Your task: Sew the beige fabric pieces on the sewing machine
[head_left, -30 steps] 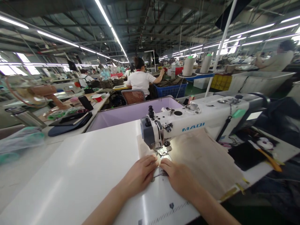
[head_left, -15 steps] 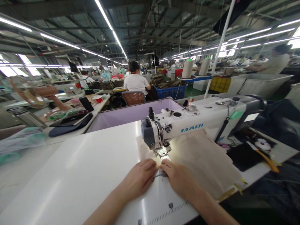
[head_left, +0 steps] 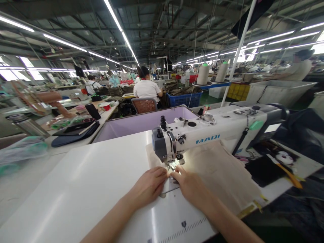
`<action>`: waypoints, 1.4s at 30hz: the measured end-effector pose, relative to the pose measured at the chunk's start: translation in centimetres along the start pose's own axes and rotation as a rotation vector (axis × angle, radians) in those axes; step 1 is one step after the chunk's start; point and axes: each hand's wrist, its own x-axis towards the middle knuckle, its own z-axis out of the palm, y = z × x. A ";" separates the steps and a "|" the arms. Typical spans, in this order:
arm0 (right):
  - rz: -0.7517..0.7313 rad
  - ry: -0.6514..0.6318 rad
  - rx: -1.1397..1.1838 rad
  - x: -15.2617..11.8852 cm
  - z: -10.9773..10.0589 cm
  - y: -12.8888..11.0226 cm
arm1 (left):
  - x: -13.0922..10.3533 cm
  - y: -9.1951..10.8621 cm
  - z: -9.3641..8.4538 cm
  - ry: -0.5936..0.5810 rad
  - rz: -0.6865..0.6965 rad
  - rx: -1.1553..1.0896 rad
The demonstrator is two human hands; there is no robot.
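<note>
A white sewing machine (head_left: 212, 130) with a lit needle area stands over beige fabric (head_left: 217, 168), which runs under the presser foot (head_left: 174, 165) and spreads to the right beneath the machine arm. My left hand (head_left: 152, 182) is just in front and left of the foot, fingers bent together on the fabric's near edge. Close to the foot on the right, my right hand (head_left: 188, 184) pinches the same edge between thumb and fingers. The two hands' fingertips almost meet. The edge itself is partly hidden by the fingers.
The white tabletop (head_left: 83, 189) extends left, with a lilac-lined bin (head_left: 141, 123) behind it. Thread cones (head_left: 203, 74) stand beyond the machine. A black pad (head_left: 262, 170) lies right. A seated co-worker (head_left: 146, 88) faces away. A steel flask (head_left: 27, 125) is at left.
Both hands have moved slightly forward toward the presser foot, along with the fabric edge. More of the metal plate in front of the foot shows.
</note>
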 end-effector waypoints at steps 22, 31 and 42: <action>0.053 0.021 -0.013 -1.3 0.9 -0.5 | 0.1 -1.2 0.7 0.101 -0.051 0.033; 0.064 0.007 0.000 -1.6 0.8 -0.6 | 0.4 -0.9 0.4 0.062 -0.102 0.106; -0.010 -0.005 0.210 -4.0 0.7 -0.5 | -2.3 4.8 2.0 0.013 -0.099 0.217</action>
